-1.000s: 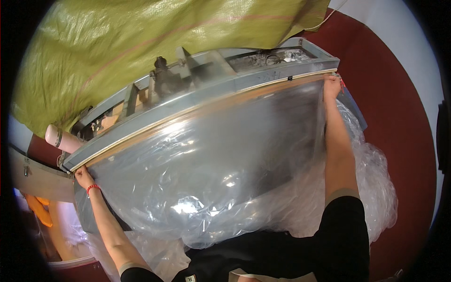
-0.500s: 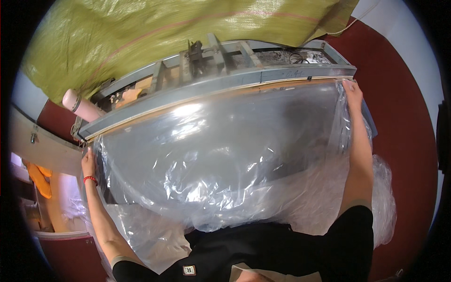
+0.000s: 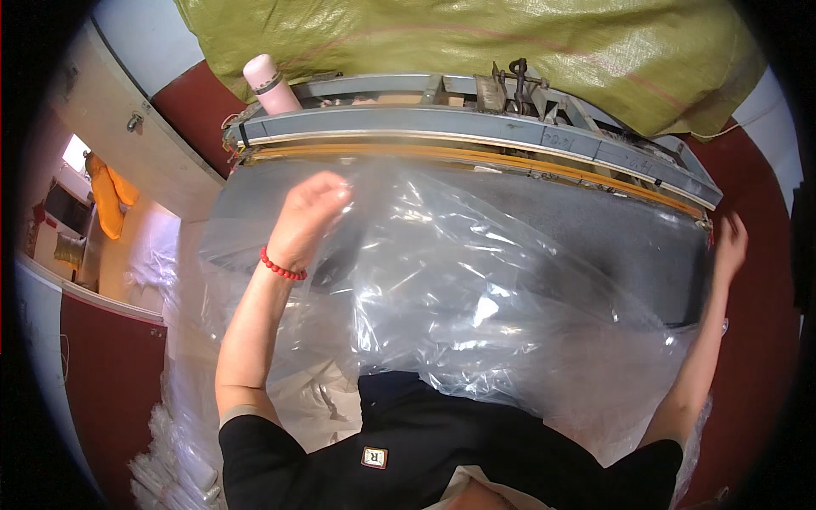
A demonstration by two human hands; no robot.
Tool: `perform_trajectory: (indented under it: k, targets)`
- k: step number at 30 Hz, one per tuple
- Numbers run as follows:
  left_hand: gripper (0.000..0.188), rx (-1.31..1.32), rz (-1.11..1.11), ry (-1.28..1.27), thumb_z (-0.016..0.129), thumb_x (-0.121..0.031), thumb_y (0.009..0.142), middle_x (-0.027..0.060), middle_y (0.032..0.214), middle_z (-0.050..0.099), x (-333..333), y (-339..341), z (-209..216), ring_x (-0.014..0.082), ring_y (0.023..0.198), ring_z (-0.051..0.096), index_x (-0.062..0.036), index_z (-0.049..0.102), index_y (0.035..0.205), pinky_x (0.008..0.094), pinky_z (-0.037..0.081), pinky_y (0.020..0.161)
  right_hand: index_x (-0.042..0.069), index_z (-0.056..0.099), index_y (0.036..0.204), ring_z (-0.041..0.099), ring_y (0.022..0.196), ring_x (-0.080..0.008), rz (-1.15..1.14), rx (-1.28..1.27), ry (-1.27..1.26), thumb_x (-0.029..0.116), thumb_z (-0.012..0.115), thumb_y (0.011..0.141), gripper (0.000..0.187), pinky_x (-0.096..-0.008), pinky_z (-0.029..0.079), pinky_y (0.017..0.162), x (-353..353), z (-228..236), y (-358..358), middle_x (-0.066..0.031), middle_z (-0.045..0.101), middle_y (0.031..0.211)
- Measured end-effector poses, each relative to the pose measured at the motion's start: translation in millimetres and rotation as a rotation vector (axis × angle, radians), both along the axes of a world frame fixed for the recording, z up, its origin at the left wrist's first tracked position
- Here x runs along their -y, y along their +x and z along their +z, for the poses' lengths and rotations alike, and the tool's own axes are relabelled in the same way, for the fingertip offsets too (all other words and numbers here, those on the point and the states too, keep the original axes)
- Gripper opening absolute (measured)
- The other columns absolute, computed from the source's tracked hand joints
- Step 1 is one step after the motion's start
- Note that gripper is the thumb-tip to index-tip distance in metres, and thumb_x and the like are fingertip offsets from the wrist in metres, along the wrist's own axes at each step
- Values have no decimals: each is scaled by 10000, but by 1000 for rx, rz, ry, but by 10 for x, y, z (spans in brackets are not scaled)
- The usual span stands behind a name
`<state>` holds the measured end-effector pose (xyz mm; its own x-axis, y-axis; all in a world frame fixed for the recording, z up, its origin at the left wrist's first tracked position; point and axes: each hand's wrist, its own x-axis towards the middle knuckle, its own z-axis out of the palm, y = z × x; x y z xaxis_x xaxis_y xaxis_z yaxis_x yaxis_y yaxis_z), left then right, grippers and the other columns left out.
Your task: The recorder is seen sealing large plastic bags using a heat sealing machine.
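Just right of your left hand (image 3: 313,208), fingers curled, grip unclear, film (image 3: 442,289) slants down-right; your right hand (image 3: 729,242), fingers loosely spread, is beside the bar (image 3: 476,125).

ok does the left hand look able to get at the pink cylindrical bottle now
Likely yes: the left hand is on the near side of the grey metal frame's front rail, and the pink cylindrical bottle leans just beyond it, its top uncovered. Depth is hard to judge.

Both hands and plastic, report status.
Left hand curled above dark board, hold unclear. Right hand near metal frame's right end. Clear plastic wrinkled, covering part of dark board.
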<state>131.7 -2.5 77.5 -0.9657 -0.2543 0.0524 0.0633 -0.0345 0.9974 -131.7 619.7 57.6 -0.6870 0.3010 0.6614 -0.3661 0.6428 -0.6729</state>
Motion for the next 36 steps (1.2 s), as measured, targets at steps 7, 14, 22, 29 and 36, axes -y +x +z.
perform_trajectory:
  k: [7,14,22,29,36]
  targets:
    - [96,18,-36,-122,568,-134,814,-21,603,487,-132,239,255,41,498,458,-61,505,808,169,358,405,65,561,1008,500,984,-165,1219,39,280,76,658,679,343,-269,402,809,3522,422,934,-59,545,1033]
    - [93,-16,-37,-316,588,-113,802,-23,621,507,-80,403,328,43,499,452,-56,524,767,172,362,454,23,578,919,540,858,-188,1759,-127,95,20,601,706,215,-283,432,766,4692,330,1585,-61,572,875]
    - [195,-446,355,-1113,677,-35,648,47,566,445,-245,284,192,114,488,440,-26,484,672,226,340,443,44,565,795,472,603,-18,1742,693,-559,166,575,819,125,-164,373,475,4656,70,1860,29,536,708]
    - [51,-396,215,-1065,572,-23,672,86,591,501,-311,170,23,175,506,502,-8,524,672,267,385,459,72,595,826,423,588,-13,1529,252,-430,176,569,815,108,-157,325,478,4722,-207,1662,44,535,739]
    - [137,181,-155,-1103,553,-139,682,177,672,532,674,864,-538,296,612,531,-20,564,749,354,423,583,71,530,990,486,703,-87,650,433,-708,213,555,824,220,-231,404,600,3142,-803,622,-10,530,828]
